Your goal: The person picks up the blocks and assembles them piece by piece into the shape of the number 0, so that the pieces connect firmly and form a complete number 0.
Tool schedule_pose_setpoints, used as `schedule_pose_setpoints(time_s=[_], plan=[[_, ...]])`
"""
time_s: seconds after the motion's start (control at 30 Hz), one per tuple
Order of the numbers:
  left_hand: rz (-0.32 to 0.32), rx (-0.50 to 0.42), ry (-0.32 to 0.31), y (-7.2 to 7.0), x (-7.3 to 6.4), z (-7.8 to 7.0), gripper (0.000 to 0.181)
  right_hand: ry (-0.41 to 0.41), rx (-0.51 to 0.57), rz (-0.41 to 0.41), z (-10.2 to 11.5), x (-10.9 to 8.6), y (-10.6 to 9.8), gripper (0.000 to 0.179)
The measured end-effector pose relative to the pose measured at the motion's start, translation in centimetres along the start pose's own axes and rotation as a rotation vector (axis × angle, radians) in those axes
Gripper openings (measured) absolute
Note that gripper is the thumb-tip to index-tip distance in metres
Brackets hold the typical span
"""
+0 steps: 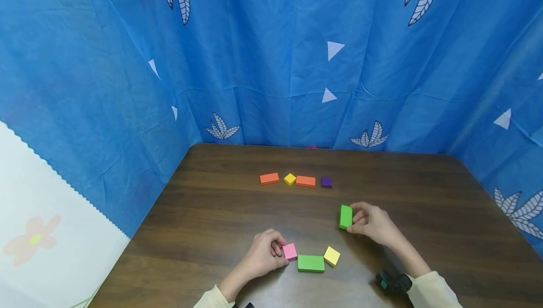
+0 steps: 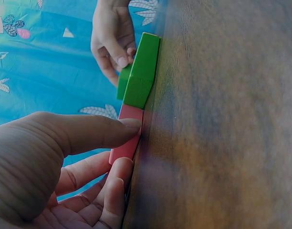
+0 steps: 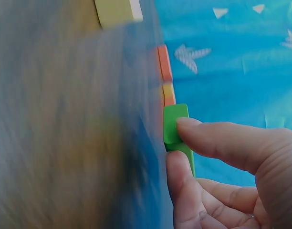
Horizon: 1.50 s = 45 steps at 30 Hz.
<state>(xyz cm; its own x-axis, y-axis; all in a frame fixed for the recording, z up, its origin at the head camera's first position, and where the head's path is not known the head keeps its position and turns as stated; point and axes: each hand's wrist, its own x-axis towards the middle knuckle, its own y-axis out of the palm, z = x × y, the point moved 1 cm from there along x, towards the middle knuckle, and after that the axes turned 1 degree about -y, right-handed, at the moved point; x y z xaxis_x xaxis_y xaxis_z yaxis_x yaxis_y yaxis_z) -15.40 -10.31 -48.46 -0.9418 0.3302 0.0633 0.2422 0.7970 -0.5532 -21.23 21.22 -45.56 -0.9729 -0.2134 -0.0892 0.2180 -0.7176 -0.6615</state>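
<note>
Between thumb and fingers, my left hand [image 1: 266, 253] pinches a small pink block [image 1: 290, 251] on the table. A green rectangular block [image 1: 311, 263] lies flat just right of the pink one; in the left wrist view the pink block [image 2: 127, 131] meets its end. Farther forward and to the right, my right hand [image 1: 374, 223] pinches a second green block [image 1: 345, 216] by its ends, its long side pointing away from me. Whether that block touches the table, I cannot tell. A yellow square block [image 1: 332, 256] sits turned at an angle beside the flat green block.
Toward the back of the brown table [image 1: 212, 195] runs a loose row: an orange block [image 1: 269, 179], a yellow block [image 1: 290, 179], another orange block [image 1: 306, 181] and a purple block [image 1: 326, 182]. A blue patterned curtain [image 1: 263, 63] hangs behind the table.
</note>
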Motion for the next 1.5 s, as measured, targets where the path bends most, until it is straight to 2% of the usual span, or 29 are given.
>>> schedule_pose_setpoints(time_s=[0.23, 0.57, 0.97, 1.23, 1.5], plan=[[0.0, -0.002, 0.002, 0.0, 0.0, 0.0, 0.027, -0.05, 0.036, 0.079, 1.1, -0.8, 1.7, 0.063], [-0.001, 0.003, 0.002, 0.0, 0.0, 0.0, 0.026, -0.136, 0.035, 0.139, 0.9, -1.1, 2.9, 0.063], [0.002, 0.003, -0.002, -0.1, 0.0, -0.2, 0.027, -0.166, 0.041, 0.162, 0.9, -1.3, 2.7, 0.06], [-0.007, -0.003, 0.024, -0.2, -0.1, -0.4, 0.028, -0.181, 0.042, 0.154, 0.9, -1.4, 2.8, 0.056], [-0.003, -0.001, 0.01, -0.2, 0.0, -0.2, 0.027, -0.207, 0.06, 0.157, 1.0, -1.5, 2.8, 0.057]])
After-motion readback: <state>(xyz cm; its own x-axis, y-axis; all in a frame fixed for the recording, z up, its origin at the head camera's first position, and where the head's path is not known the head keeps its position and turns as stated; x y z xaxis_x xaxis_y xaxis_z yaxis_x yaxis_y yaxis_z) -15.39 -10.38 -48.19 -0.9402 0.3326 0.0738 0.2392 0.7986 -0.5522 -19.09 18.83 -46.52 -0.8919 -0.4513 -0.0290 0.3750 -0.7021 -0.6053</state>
